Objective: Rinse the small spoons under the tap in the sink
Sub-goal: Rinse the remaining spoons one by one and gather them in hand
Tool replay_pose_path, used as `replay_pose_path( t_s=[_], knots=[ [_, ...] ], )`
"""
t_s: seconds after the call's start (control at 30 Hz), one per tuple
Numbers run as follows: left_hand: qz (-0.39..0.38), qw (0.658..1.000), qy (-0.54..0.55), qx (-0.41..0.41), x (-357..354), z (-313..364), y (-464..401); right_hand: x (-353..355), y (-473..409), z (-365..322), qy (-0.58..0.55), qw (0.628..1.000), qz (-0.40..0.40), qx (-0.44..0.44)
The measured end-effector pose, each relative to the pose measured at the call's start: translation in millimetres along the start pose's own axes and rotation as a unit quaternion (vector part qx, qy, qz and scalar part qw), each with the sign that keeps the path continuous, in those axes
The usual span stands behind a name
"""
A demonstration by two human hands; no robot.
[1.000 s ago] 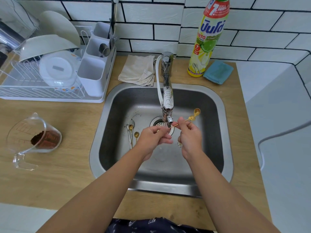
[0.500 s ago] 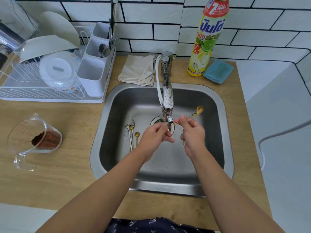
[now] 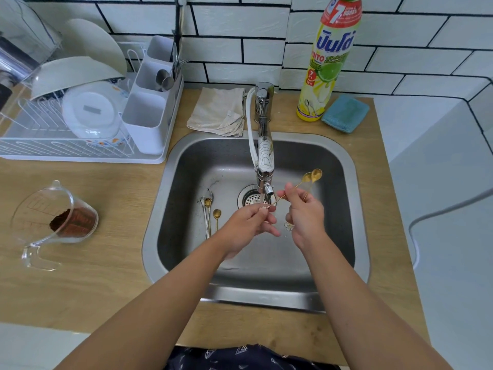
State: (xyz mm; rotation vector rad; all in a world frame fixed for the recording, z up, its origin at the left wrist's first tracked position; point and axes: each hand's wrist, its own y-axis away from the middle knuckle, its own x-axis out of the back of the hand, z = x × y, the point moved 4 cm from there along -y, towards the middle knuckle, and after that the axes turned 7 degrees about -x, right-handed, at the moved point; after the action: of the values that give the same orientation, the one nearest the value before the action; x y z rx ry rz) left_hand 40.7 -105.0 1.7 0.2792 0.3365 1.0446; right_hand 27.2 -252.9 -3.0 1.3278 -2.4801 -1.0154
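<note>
Rinsing step underway: right hand pinches two small gold metal spoons beside chrome tap; left hand pinches one handle end. Next, probably: put bowls under spout, w/ more spoons waiting in steel sink.

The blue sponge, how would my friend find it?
Start at the steel sink, then look behind its right corner, by the tiled wall. The blue sponge lies flat beside the tall yellow soap bottle. Nothing else there is blue.
</note>
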Motion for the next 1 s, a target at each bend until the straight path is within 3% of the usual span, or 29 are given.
replay_pose_path(
  t_s=[0.17, 0.4, 0.8, 0.87, 0.93, 1.0],
  knots=[
    [0.102, 0.994, -0.007, -0.035, 11.8, 3.2, -2.9, -8.1, 3.8, 2.8, 0.019, 0.999, -0.032, -0.019],
    [0.023, 0.999, 0.018, 0.025, -8.8, 1.0, 4.4, -27.0, 14.2, 5.3, -0.039, 0.988, -0.126, -0.082],
    [-0.011, 0.981, -0.159, 0.111, 27.1, -11.6, 5.3, -20.2, 0.7, 11.9, -0.184, 0.972, -0.124, -0.070],
    [0.049, 0.952, -0.280, 0.114, 53.8, -18.4, 2.3, -16.9, -0.6, 11.2, -0.202, 0.969, -0.123, -0.077],
    [0.118, 0.881, -0.446, 0.108, 80.8, -23.5, 0.3, -14.5, -0.2, 10.5, -0.219, 0.961, -0.139, -0.098],
    [0.159, 0.829, -0.524, 0.114, 100.4, -31.0, -0.4, -14.7, 1.8, 10.1, -0.229, 0.952, -0.163, -0.119]
  ],
)
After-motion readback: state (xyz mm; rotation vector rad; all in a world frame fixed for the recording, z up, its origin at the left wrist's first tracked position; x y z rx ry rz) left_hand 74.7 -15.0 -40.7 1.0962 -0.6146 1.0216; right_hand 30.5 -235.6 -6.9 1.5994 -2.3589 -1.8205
